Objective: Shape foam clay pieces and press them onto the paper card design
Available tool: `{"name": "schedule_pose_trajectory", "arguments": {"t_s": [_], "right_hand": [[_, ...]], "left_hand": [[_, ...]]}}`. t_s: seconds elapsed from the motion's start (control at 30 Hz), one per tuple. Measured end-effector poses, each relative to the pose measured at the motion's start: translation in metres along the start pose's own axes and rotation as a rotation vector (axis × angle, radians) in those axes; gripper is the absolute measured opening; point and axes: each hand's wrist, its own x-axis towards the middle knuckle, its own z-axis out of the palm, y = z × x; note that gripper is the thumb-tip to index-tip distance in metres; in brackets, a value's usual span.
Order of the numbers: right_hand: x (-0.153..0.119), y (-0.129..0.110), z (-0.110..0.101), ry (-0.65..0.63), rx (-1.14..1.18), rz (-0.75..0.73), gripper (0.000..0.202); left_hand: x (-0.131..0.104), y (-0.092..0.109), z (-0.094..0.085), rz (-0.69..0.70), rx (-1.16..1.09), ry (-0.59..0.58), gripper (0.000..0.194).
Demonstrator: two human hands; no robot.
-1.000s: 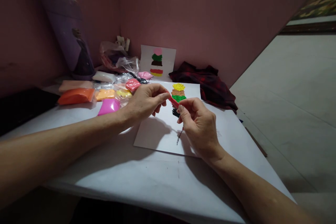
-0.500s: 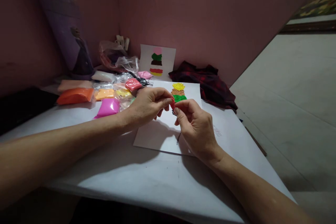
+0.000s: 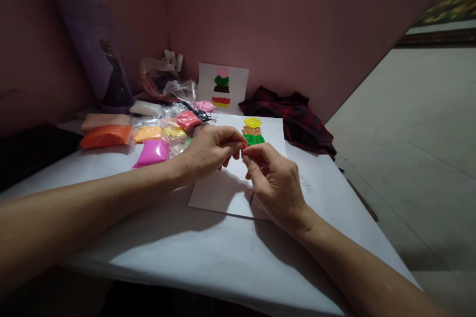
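Between my fingertips is a small piece of red modelling clay [image 3: 244, 145], mostly covered by the fingers. My left hand [image 3: 213, 151] pinches it from the left with thumb and forefinger. From the right, the thumb and forefinger of my right hand [image 3: 278, 178] close on it too. Both hands are above a white sheet of paper [image 3: 215, 198]. Just behind the fingertips, the sheet carries textured bands of clay: yellow [image 3: 253, 123], light brown [image 3: 252, 130] and green [image 3: 254, 138]. Pencil or pen marks show beside my right hand.
Left of the sheet lie several clay packets, among them orange [image 3: 106, 136], magenta [image 3: 152, 152] and red [image 3: 188, 119]. A card with coloured bands [image 3: 240, 84] leans on the wall. Dark plaid cloth [image 3: 293, 119] lies behind right; a purple bin-like container [image 3: 91, 49] stands at left.
My right hand has shifted slightly left, closer to the left fingertips. Less of the red clay shows between the fingers than before.
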Motion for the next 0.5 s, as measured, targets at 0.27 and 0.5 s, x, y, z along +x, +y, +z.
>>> {"name": "schedule_pose_trajectory", "arguments": {"t_s": [0.27, 0.5], "right_hand": [[0.0025, 0.0052, 0.0027, 0.019, 0.218, 0.164, 0.005], [0.0026, 0.0045, 0.0053, 0.014, 0.379, 0.2, 0.006]], "left_hand": [[-0.0012, 0.002, 0.0007, -0.054, -0.106, 0.018, 0.013], [0.0002, 0.001, -0.0006, -0.068, -0.153, -0.049, 0.011]]}}
